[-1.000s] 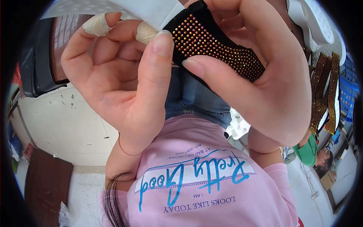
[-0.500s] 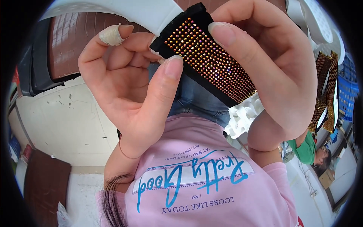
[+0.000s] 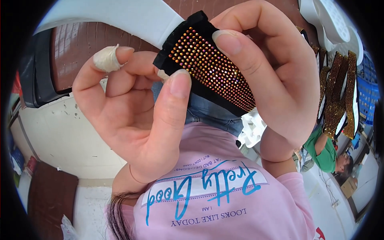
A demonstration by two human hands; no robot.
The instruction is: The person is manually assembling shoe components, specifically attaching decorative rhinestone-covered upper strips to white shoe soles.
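A black strip studded with rows of gold and orange rhinestones (image 3: 212,70) is held up close to the camera between both hands. My left hand (image 3: 132,116) pinches its lower left end with the thumb against the studs; two fingertips are wrapped in pale tape. My right hand (image 3: 276,80) curls over the strip from the right, index finger lying across the studded face. Below the hands are my pink printed shirt (image 3: 216,196) and blue jeans.
More gold studded strips (image 3: 340,96) lie in a pile at the right. A person in a green top (image 3: 326,154) is at the lower right. A white band (image 3: 120,18) and a reddish-brown surface (image 3: 76,48) sit behind the hands, a white surface (image 3: 60,136) at the left.
The studded strip has turned and slid left between the fingers. My left thumb moved up onto its end, and my right index finger now lies across the studs.
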